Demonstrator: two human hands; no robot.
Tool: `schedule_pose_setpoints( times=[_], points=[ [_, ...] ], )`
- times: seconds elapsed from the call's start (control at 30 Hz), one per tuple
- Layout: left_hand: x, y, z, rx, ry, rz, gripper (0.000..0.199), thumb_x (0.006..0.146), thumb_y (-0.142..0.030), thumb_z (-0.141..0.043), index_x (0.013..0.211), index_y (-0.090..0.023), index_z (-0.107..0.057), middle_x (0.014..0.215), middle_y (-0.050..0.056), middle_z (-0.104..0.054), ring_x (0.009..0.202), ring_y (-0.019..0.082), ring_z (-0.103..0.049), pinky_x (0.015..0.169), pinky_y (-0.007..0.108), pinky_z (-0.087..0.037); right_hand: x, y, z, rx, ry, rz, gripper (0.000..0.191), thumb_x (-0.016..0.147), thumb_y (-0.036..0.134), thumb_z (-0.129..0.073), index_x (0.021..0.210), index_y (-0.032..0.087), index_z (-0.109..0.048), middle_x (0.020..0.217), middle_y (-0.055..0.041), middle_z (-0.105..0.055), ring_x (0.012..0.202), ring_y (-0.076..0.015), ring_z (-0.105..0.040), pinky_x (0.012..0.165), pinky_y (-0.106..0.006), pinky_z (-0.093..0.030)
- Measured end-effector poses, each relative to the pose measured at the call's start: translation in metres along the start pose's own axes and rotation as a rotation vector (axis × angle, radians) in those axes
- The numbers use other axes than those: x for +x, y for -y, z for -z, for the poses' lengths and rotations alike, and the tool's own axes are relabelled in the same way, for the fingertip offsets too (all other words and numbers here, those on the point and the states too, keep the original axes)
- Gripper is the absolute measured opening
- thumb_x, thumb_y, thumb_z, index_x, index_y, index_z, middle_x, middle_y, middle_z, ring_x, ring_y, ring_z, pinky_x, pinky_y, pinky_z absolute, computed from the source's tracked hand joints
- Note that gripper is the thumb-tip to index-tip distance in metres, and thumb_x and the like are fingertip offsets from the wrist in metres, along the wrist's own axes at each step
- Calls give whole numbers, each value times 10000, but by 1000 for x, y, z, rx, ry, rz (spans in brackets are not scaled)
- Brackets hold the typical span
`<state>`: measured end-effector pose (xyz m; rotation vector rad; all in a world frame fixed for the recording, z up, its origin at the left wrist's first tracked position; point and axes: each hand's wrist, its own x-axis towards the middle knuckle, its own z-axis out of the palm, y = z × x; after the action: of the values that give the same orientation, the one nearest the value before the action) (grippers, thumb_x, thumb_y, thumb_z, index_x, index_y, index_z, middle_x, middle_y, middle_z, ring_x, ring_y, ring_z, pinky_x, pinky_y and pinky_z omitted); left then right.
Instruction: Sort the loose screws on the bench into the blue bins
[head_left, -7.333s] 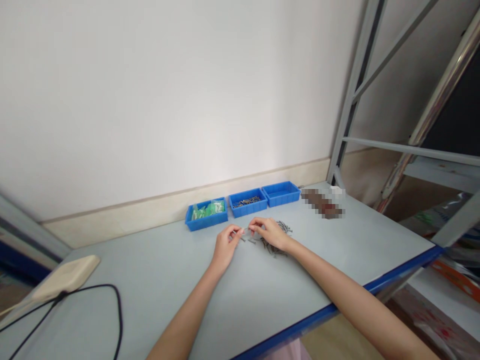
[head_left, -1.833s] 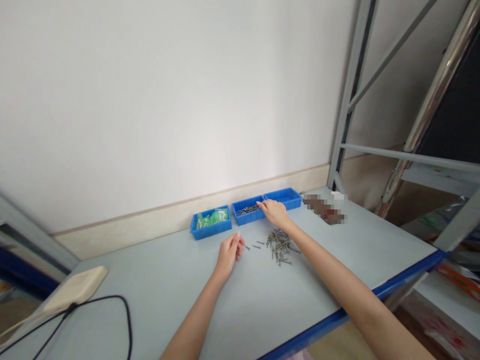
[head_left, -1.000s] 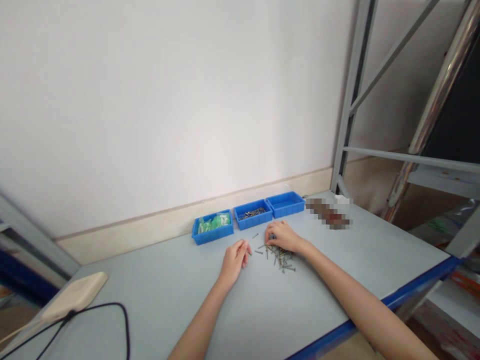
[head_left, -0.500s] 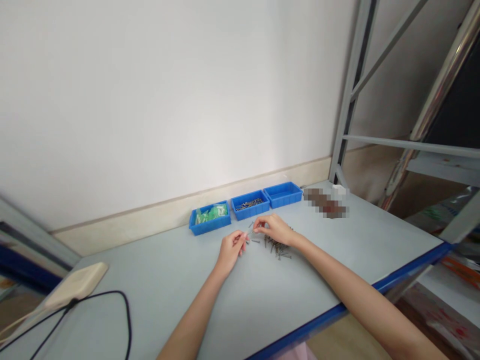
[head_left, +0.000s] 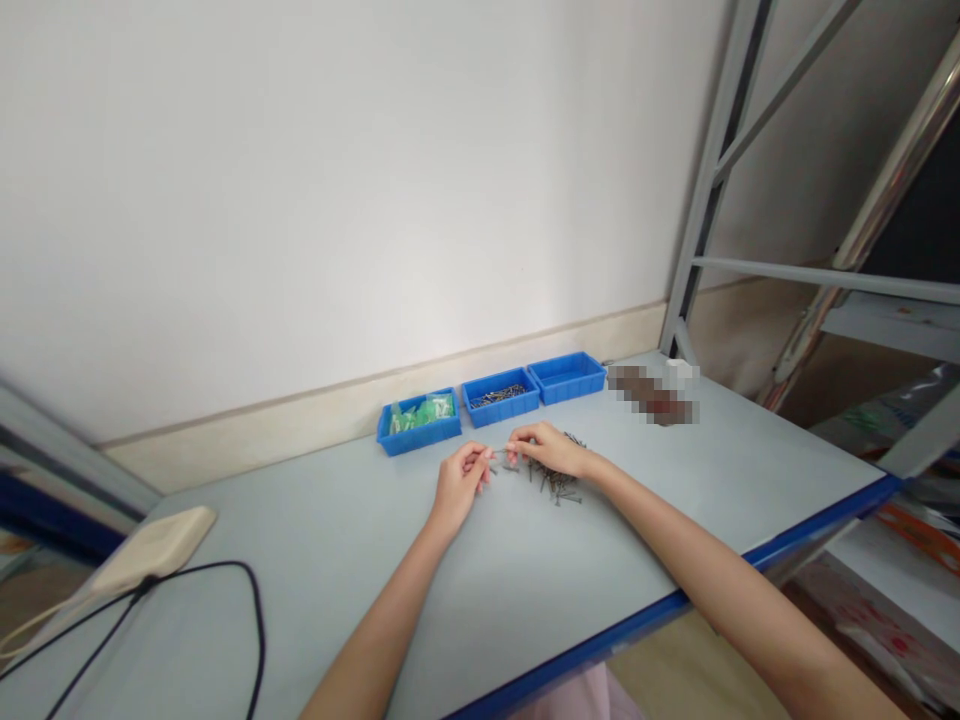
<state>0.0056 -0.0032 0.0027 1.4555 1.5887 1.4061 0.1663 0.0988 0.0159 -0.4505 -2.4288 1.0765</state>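
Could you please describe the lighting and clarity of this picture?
Head view throughout: soft light on the wall, a bright glint on the metal pole, a pile of metal pieces too small to count, and coarse pixelation over an item far right on the table.

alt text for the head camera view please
A person's left hand and right hand nearly touch over a grey table, seemingly holding a screw between them, beside a pile of screws. Behind are three blue trays.
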Motion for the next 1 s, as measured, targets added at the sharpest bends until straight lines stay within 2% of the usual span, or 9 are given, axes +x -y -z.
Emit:
schedule_pose_setpoints(
  times=[0.17, 0.33, 0.47, 0.67, 0.73, 0.87, 1.0],
  points=[
    [-1, -1, 0, -14, 25, 9, 287, 743, -447, -540, 772, -162, -531, 465, -56, -486, 387, 87, -419, 417, 201, -321, 1, 0, -1, -6, -77, 6, 241, 833, 349, -508, 806, 142, -629, 787, -21, -636, 733, -136, -539, 689, -227, -384],
    [-4, -3, -1, 42, 31, -40, 312, 805, -436, -474, 643, -171, -497, 390, -78, -378, 374, 81, -361, 454, 206, -307, 2, 0, -3, -70, -76, -5, 353, 885, 367, -398, 703, 137, -595, 656, -3, -564, 634, -119, -483, 608, -220, -353],
    [-4, -2, -1, 49, 39, -42, 329, 820, -439, -452, 633, -170, -482, 393, -76, -372, 375, 78, -355, 449, 204, -304, 1, 0, -5, -74, -65, -23, 377, 887, 386, -391, 673, 140, -581, 592, 14, -525, 577, -111, -449, 572, -218, -332],
    [-2, 2, -1, 7, 38, -16, 286, 794, -450, -478, 826, -168, -510, 476, -59, -490, 382, 87, -417, 414, 199, -318, 3, 2, -5, -90, -169, 61, 178, 813, 326, -553, 809, 159, -617, 843, -30, -618, 809, -148, -525, 765, -244, -366],
    [-2, 1, -1, 16, 44, -22, 287, 793, -451, -481, 786, -167, -519, 452, -64, -466, 379, 85, -406, 425, 201, -318, 3, 3, -5, -122, -172, 62, 205, 836, 331, -522, 770, 160, -614, 819, -29, -616, 808, -150, -522, 773, -251, -359],
    [-4, -1, -1, 59, 46, -40, 333, 808, -440, -465, 610, -173, -477, 387, -71, -385, 380, 80, -369, 464, 208, -317, 1, 7, -4, -123, -96, 10, 402, 902, 384, -372, 655, 146, -582, 655, -8, -567, 641, -126, -498, 641, -231, -355],
    [-2, 1, -1, 38, 45, -23, 316, 803, -453, -466, 652, -176, -482, 413, -68, -420, 377, 81, -383, 443, 204, -310, 1, 7, -5, -97, -107, 6, 352, 866, 411, -441, 694, 147, -598, 699, -15, -587, 665, -128, -510, 638, -223, -358]
  ],
)
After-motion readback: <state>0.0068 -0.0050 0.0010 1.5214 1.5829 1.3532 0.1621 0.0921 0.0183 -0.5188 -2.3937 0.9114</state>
